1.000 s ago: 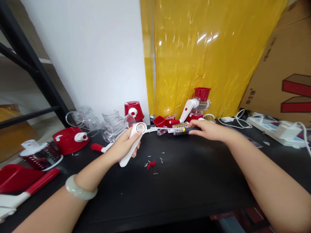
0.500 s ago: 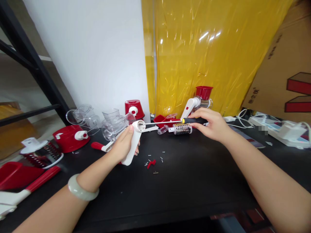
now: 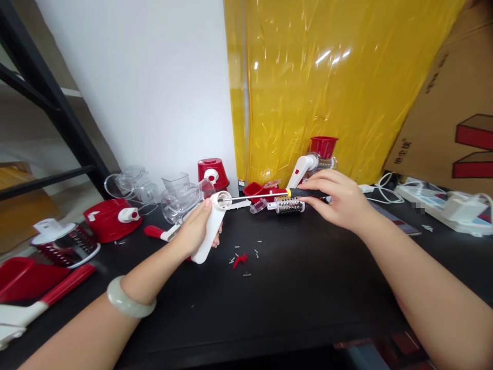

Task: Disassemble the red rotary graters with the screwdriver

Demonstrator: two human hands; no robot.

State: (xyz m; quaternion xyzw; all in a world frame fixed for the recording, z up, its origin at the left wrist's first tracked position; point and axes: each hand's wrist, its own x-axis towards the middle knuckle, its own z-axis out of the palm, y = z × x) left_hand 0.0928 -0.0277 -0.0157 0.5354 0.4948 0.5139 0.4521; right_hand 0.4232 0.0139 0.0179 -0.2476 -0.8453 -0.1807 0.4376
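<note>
My left hand (image 3: 197, 228) is wrapped round a white plastic grater handle (image 3: 208, 237), its round socket tilted up and facing right. In my right hand (image 3: 334, 199) is a screwdriver (image 3: 304, 193) with a black and yellow grip, pinched between thumb and fingers. Its metal shaft lies nearly level, and the tip reaches into the socket; what it touches inside is hidden. Below on the black table lie a small red plastic part (image 3: 240, 261), several loose screws (image 3: 256, 253) and a short metal pin (image 3: 247, 274).
Behind stand a metal grating drum (image 3: 289, 205), a red base (image 3: 213, 173), clear plastic housings (image 3: 179, 198) and an assembled grater (image 3: 308, 167). At left are another red base (image 3: 110, 221) and a larger drum (image 3: 69, 241). A power strip (image 3: 442, 208) with cables lies at right.
The screwdriver's tip stays in the socket while its grip and my right fingers shift very slightly. The white handle is held in nearly the same place.
</note>
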